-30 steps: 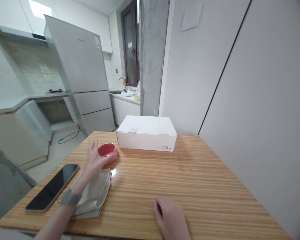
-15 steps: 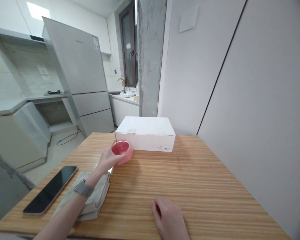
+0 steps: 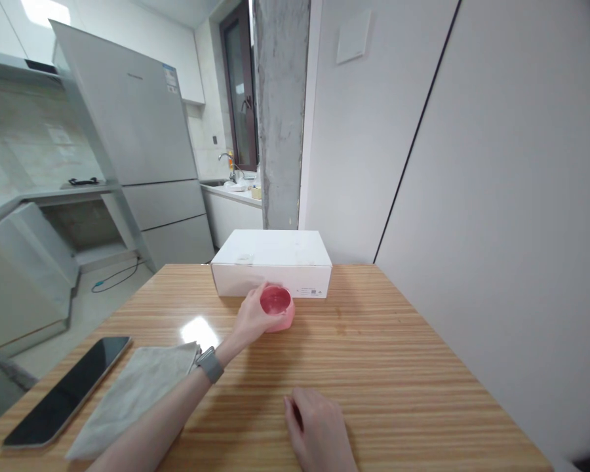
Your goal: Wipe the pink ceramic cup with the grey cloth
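My left hand point(image 3: 252, 317) grips a pink bowl point(image 3: 284, 317) by its left side, with the thumb along the near side and the fingers behind. The bowl's dark pink inside faces up towards me, and no contents show in it. Just behind it stands a white box point(image 3: 270, 249). My right hand point(image 3: 318, 419) rests on the wooden table point(image 3: 398, 367) near the front edge, its fingers curled in. Whether anything lies inside those curled fingers is hidden. Beneath my left forearm lies a folded grey cloth point(image 3: 137, 387).
A black phone point(image 3: 69, 393) lies on the table's left side. A white wall point(image 3: 496, 196) runs along the right. Beyond the table stand a grey fridge point(image 3: 128, 124), a concrete pillar point(image 3: 282, 118) and a sink counter point(image 3: 233, 203).
My left hand has carried the pink bowl to the right, in front of the box's middle. My right hand stays on the table. The view has turned slightly right.
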Tool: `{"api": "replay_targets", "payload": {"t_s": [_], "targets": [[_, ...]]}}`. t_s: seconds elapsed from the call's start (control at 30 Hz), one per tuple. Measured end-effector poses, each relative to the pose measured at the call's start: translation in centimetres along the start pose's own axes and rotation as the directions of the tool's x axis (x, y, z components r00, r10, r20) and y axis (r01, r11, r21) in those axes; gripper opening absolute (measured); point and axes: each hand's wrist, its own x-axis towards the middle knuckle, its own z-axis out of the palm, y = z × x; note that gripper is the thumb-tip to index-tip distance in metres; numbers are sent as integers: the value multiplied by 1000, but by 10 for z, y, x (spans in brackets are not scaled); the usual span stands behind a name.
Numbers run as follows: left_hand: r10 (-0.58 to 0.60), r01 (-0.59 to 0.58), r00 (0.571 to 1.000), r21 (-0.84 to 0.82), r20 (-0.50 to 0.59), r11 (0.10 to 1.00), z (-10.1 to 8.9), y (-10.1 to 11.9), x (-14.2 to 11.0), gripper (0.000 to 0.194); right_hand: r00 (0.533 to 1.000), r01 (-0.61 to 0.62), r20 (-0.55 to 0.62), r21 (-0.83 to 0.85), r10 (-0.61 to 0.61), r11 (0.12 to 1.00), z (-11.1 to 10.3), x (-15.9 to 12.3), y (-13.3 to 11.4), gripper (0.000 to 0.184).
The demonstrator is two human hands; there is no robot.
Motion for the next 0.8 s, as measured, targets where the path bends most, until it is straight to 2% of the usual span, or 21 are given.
{"api": "replay_targets", "payload": {"t_s": [0.17,0.27,0.33,0.43,0.5,0.6,0.7,0.8], "targets": [[2,-4,999,81,33,997,5,-2,-2,82,1000,0,-20,-9,0,1000,-1,1,-1,29],[12,-15,998,51,64,999,6,-4,-4,83,1000,8,-26,-3,-9,1000,-2,2,-2,32],[34,-38,995,40,96,998,5,-5,-5,99,999,8,-31,5,-8,1000,-3,1,-2,33],[72,-88,989,120,131,989,-6,0,-15,125,998,21,-57,2,-20,1000,-2,1,-1,34],[129,-158,981,202,147,967,-23,4,-29,122,996,41,-74,-5,-41,999,0,0,0,35],[221,-270,961,368,169,890,-61,-2,-64,96,995,60,-75,-15,-61,998,2,0,2,36],[229,-270,963,538,145,799,-104,-29,-104,84,996,63,-62,-26,-64,998,2,0,2,38],[219,-252,967,642,133,724,-136,-66,-145,69,996,66,-54,-28,-68,997,2,-1,2,39]]}}
